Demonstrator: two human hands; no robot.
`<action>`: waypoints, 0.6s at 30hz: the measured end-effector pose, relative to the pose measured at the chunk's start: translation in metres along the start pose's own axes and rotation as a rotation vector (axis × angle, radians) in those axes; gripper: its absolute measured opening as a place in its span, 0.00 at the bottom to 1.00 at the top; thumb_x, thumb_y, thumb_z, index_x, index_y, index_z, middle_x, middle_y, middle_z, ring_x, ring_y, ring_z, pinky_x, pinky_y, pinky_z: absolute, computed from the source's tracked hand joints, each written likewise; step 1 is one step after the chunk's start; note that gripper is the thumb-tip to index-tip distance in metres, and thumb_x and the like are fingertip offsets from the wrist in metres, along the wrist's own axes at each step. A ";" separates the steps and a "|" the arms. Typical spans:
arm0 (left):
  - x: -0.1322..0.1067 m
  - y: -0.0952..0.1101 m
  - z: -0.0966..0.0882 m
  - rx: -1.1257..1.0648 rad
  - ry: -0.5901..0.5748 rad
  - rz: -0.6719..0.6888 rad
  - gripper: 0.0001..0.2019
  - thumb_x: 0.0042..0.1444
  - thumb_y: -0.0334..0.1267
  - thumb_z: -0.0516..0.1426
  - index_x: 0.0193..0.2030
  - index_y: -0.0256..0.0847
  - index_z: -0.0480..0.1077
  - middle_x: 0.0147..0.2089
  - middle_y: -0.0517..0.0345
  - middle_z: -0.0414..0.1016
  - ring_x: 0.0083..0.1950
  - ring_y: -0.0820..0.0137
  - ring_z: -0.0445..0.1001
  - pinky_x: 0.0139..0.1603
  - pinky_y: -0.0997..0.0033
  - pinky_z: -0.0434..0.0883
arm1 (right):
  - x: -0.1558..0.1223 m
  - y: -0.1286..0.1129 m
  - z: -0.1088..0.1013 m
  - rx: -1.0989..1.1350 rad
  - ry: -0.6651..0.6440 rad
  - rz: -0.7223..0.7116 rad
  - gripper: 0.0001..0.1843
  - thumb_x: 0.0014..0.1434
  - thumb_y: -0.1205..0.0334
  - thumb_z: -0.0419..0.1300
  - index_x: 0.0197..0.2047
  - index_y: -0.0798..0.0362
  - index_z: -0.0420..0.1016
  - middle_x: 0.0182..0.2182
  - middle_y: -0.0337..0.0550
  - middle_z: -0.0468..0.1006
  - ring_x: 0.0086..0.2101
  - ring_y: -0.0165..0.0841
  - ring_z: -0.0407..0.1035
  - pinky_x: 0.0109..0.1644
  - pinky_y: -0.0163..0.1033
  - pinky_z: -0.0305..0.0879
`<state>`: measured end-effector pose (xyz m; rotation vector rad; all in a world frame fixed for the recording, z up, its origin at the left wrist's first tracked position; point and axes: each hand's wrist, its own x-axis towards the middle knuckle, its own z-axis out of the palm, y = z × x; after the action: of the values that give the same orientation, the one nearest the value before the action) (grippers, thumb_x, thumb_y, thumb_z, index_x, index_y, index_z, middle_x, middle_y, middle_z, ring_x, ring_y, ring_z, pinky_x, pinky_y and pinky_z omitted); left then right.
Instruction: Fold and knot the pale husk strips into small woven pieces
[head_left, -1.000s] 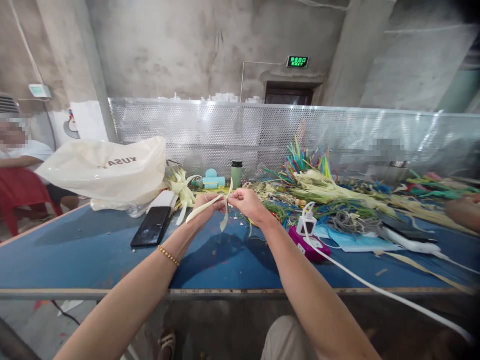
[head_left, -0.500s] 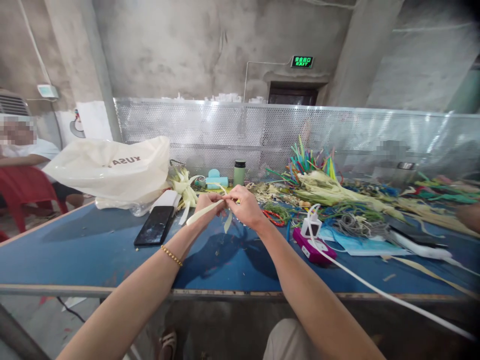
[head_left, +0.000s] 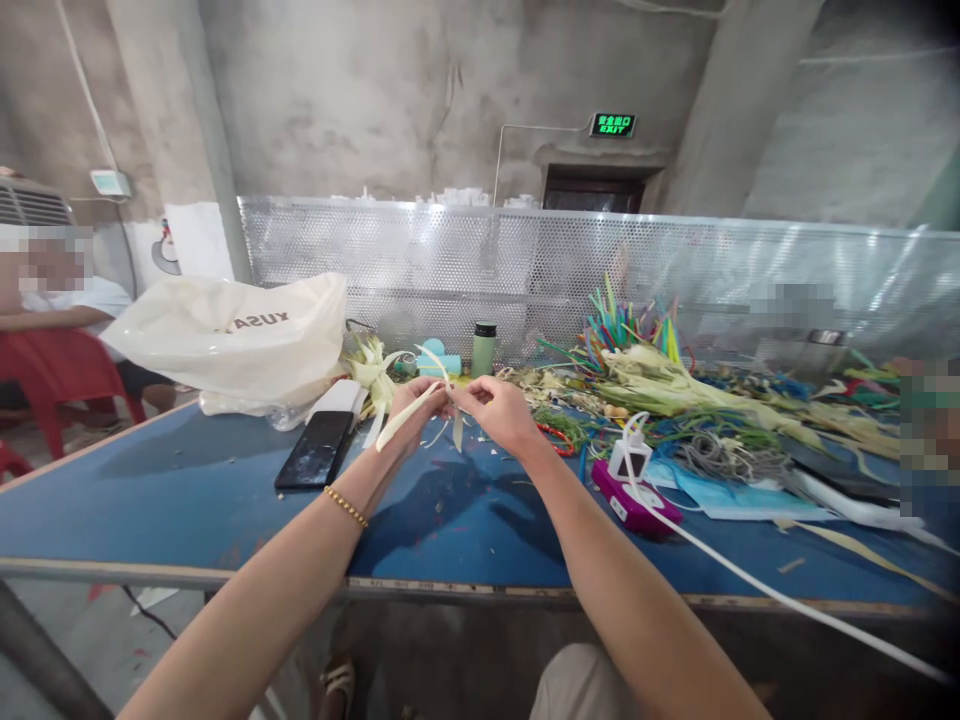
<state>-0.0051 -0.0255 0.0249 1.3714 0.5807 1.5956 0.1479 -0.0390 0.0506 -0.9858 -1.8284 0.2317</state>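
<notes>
Over the worktop point(head_left: 187, 500), my left hand point(head_left: 416, 400) and right hand point(head_left: 499, 412) pinch a pale leaf strip point(head_left: 397, 422), likely light and floppy; best held near its crossing.

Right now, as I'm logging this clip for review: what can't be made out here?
Head view, the only one:
How the pale strip is folded between the left hand and right hand: the fingers cover it.
Phone: screen dark, nothing readable.
White cable: its far end is cut off near the right edge.
Table's right end: a blurred patch hides what is there.
</notes>
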 end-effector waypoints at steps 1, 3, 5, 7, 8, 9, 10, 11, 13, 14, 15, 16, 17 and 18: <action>0.000 0.000 0.000 0.011 -0.005 0.010 0.11 0.43 0.39 0.66 0.31 0.34 0.73 0.24 0.60 0.73 0.23 0.76 0.69 0.27 0.74 0.65 | 0.000 0.001 0.003 -0.023 -0.006 -0.008 0.13 0.54 0.53 0.63 0.30 0.55 0.75 0.28 0.44 0.78 0.28 0.32 0.69 0.35 0.36 0.63; 0.000 0.001 -0.001 0.044 -0.020 0.026 0.13 0.43 0.41 0.67 0.30 0.34 0.73 0.23 0.60 0.72 0.23 0.76 0.68 0.27 0.75 0.63 | -0.001 0.002 0.007 -0.048 0.004 -0.018 0.11 0.54 0.55 0.63 0.29 0.54 0.74 0.27 0.43 0.78 0.27 0.31 0.70 0.34 0.35 0.63; -0.001 0.002 -0.002 0.053 -0.037 0.017 0.14 0.43 0.42 0.67 0.30 0.33 0.74 0.23 0.59 0.73 0.24 0.76 0.68 0.27 0.75 0.63 | 0.000 0.002 0.009 -0.062 0.012 -0.019 0.09 0.55 0.59 0.61 0.27 0.54 0.72 0.25 0.42 0.78 0.26 0.30 0.69 0.33 0.34 0.62; -0.001 0.003 -0.002 0.025 -0.080 -0.013 0.14 0.42 0.42 0.67 0.32 0.33 0.75 0.25 0.57 0.74 0.26 0.74 0.70 0.31 0.74 0.65 | 0.000 0.001 0.007 -0.077 0.013 -0.006 0.08 0.55 0.62 0.59 0.25 0.54 0.72 0.24 0.41 0.77 0.25 0.30 0.68 0.32 0.34 0.61; -0.001 0.003 -0.002 0.018 -0.110 -0.028 0.15 0.42 0.42 0.67 0.32 0.33 0.76 0.26 0.56 0.75 0.27 0.74 0.70 0.32 0.73 0.66 | 0.000 0.000 0.007 -0.080 0.013 0.005 0.08 0.55 0.63 0.58 0.26 0.54 0.71 0.23 0.41 0.77 0.25 0.29 0.68 0.32 0.33 0.61; -0.001 0.003 -0.001 0.026 -0.137 -0.040 0.15 0.43 0.42 0.67 0.32 0.33 0.76 0.27 0.56 0.75 0.28 0.73 0.71 0.33 0.73 0.66 | 0.000 0.000 0.006 -0.078 0.014 0.017 0.08 0.55 0.63 0.58 0.26 0.55 0.72 0.23 0.41 0.77 0.25 0.29 0.68 0.32 0.33 0.60; -0.001 0.003 0.000 0.047 -0.149 -0.047 0.14 0.43 0.42 0.67 0.32 0.33 0.76 0.26 0.56 0.74 0.29 0.73 0.70 0.34 0.73 0.66 | 0.000 -0.001 0.005 -0.075 0.013 0.030 0.07 0.55 0.63 0.58 0.27 0.55 0.72 0.23 0.41 0.77 0.25 0.29 0.68 0.31 0.33 0.60; -0.001 0.003 0.001 0.071 -0.141 -0.049 0.14 0.43 0.43 0.67 0.31 0.33 0.76 0.25 0.57 0.74 0.28 0.74 0.69 0.33 0.73 0.65 | -0.001 -0.001 0.005 -0.071 0.011 0.041 0.07 0.56 0.63 0.58 0.27 0.55 0.72 0.23 0.42 0.78 0.25 0.29 0.69 0.31 0.33 0.61; -0.002 0.003 0.004 0.089 -0.089 -0.048 0.14 0.44 0.44 0.67 0.29 0.33 0.76 0.23 0.58 0.72 0.26 0.75 0.68 0.31 0.74 0.64 | -0.002 -0.002 0.006 -0.052 0.000 0.052 0.08 0.56 0.62 0.59 0.27 0.56 0.72 0.23 0.42 0.78 0.25 0.30 0.70 0.31 0.33 0.61; -0.003 0.003 0.005 0.075 -0.068 -0.048 0.15 0.45 0.45 0.66 0.29 0.33 0.76 0.23 0.58 0.72 0.26 0.75 0.67 0.30 0.74 0.64 | -0.002 -0.003 0.007 -0.031 -0.008 0.055 0.09 0.57 0.61 0.59 0.28 0.56 0.72 0.24 0.43 0.78 0.26 0.31 0.70 0.31 0.33 0.62; -0.003 0.002 0.006 0.048 -0.056 -0.044 0.15 0.46 0.46 0.65 0.29 0.33 0.76 0.23 0.57 0.72 0.26 0.74 0.67 0.30 0.74 0.64 | -0.002 -0.003 0.009 0.000 -0.017 0.058 0.09 0.57 0.60 0.59 0.28 0.56 0.72 0.24 0.44 0.79 0.26 0.31 0.71 0.31 0.33 0.63; -0.003 0.002 0.006 0.016 -0.053 -0.041 0.15 0.47 0.46 0.64 0.29 0.33 0.76 0.24 0.57 0.73 0.26 0.74 0.68 0.30 0.73 0.64 | -0.002 -0.002 0.010 0.044 -0.028 0.063 0.09 0.58 0.60 0.59 0.29 0.56 0.73 0.25 0.44 0.79 0.27 0.31 0.72 0.32 0.33 0.64; -0.003 0.002 0.006 -0.011 -0.056 -0.038 0.15 0.47 0.46 0.63 0.29 0.33 0.76 0.25 0.56 0.74 0.27 0.73 0.68 0.30 0.73 0.64 | -0.002 -0.002 0.012 0.092 -0.042 0.069 0.09 0.58 0.60 0.58 0.29 0.56 0.73 0.26 0.45 0.80 0.27 0.31 0.73 0.33 0.33 0.65; -0.003 0.002 0.005 -0.027 -0.060 -0.037 0.15 0.47 0.46 0.63 0.29 0.33 0.77 0.25 0.55 0.74 0.27 0.73 0.69 0.31 0.73 0.65 | -0.002 -0.001 0.013 0.129 -0.055 0.077 0.08 0.57 0.61 0.58 0.30 0.56 0.73 0.27 0.45 0.81 0.28 0.32 0.74 0.33 0.33 0.66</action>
<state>-0.0009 -0.0300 0.0269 1.3760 0.5439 1.5219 0.1370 -0.0379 0.0435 -0.9688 -1.8024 0.4223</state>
